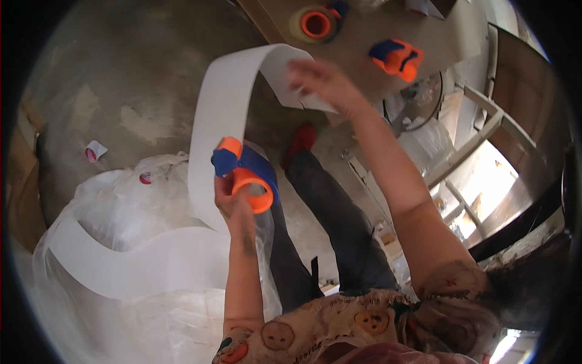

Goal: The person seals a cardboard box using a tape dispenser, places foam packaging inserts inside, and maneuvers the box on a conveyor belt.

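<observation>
My left hand [230,203] is closed around an orange and blue tape dispenser [251,182], whose round orange hub faces up at me. Beside and behind it arches a long, wide white strip [218,97] of smooth sheet material. One bend of the strip rises toward the far table, and the rest lies in a wave over a clear plastic bag [139,200] on my left. My right hand [318,85], a little blurred, is over the strip's far end with its fingers apart. Whether it touches the strip I cannot tell.
A second tape dispenser [397,59] lies on the far table [357,82], near another with a yellowish roll [315,24]. A light frame [479,145] stands at right with plastic wrapping near it. A scrap [96,150] lies on the floor at left.
</observation>
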### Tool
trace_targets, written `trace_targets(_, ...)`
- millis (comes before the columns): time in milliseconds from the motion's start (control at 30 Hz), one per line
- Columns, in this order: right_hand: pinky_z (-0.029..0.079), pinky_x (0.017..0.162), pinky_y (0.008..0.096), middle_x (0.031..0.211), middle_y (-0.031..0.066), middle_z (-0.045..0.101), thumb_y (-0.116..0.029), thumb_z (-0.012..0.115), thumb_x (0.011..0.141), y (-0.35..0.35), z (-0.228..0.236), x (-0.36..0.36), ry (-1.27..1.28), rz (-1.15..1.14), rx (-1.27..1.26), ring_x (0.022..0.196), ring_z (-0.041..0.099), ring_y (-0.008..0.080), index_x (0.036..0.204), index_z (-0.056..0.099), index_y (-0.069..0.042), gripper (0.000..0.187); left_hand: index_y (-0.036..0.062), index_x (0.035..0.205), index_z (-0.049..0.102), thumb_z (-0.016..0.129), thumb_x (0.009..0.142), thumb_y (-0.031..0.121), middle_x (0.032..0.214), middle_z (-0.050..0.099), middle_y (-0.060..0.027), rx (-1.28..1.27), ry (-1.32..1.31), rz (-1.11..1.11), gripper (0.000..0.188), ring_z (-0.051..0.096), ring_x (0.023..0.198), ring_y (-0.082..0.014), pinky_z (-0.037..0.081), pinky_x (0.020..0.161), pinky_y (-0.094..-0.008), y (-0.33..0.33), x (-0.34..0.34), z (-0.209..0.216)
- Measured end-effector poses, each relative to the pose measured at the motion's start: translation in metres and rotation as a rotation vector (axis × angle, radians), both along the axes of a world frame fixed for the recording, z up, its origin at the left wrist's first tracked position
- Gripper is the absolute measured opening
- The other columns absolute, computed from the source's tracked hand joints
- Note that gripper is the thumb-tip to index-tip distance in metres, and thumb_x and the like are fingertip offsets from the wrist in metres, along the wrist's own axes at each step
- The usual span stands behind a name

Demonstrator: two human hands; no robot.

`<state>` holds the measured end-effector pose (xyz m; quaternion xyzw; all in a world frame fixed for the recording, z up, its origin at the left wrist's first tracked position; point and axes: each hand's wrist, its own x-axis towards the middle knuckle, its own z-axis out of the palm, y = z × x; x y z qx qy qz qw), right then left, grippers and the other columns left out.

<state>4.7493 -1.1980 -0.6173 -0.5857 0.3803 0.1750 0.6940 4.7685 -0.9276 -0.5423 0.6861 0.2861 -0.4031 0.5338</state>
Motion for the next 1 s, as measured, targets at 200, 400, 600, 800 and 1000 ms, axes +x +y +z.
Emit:
trace_targets(200,0.050,0.081,0.0429,0.104,0.0213,0.063,-0.032,0.057,0.084,-0.124,-0.102,0.068,-0.008,-0.056,-1.009,0.091,0.062,0.0359,0.123,0.056,-0.012,0.044,0.0029,0.128,0.046,0.051,0.079,-0.005,0.106,0.056,-0.0074,0.026,0.065,0.124,0.050,0.049,0.078,-0.0095,0.043,0.072,-0.0236,0.015,-0.004,0.002)
trace_targets(400,0.044,0.095,0.0393,0.131,0.0212,0.045,-0.032,0.064,0.081,-0.159,-0.144,0.118,-0.090,0.324,-1.610,0.115,0.051,0.0360,0.133,0.041,-0.004,0.063,0.0035,0.129,0.045,0.052,0.080,-0.005,0.106,0.054,-0.0064,0.039,0.082,0.213,0.051,0.049,0.077,-0.0094,0.043,0.070,-0.0228,0.030,-0.008,-0.003)
trace_targets(600,0.047,0.090,0.0390,0.123,0.0215,0.053,-0.034,0.064,0.080,-0.145,-0.131,0.144,0.038,0.205,-1.559,0.109,0.055,0.0358,0.128,0.049,-0.003,0.059,0.0033,0.131,0.043,0.052,0.079,-0.007,0.099,0.056,-0.0054,0.089,0.064,0.214,0.053,0.050,0.074,-0.0099,0.043,0.067,-0.0227,0.041,-0.010,-0.006)
trace_targets(800,0.047,0.088,0.0462,0.120,0.0238,0.052,-0.031,0.053,0.086,-0.102,-0.086,0.114,0.018,0.275,-1.378,0.104,0.056,0.0398,0.121,0.052,-0.010,0.042,0.0028,0.132,0.042,0.051,0.079,-0.009,0.100,0.059,-0.0074,-0.061,0.247,0.439,0.055,0.054,0.074,-0.0100,0.045,0.064,-0.0219,0.041,-0.004,0.047)
trace_targets(1000,0.043,0.095,0.0432,0.120,0.0215,0.053,-0.030,0.052,0.086,-0.072,0.013,0.169,0.301,0.310,-1.159,0.113,0.051,0.0362,0.121,0.053,-0.005,0.044,0.0026,0.120,0.051,0.050,0.079,-0.009,0.096,0.059,-0.0070,-0.163,0.118,0.409,0.043,0.052,0.070,-0.0104,0.045,0.066,-0.0228,0.022,0.031,0.142)
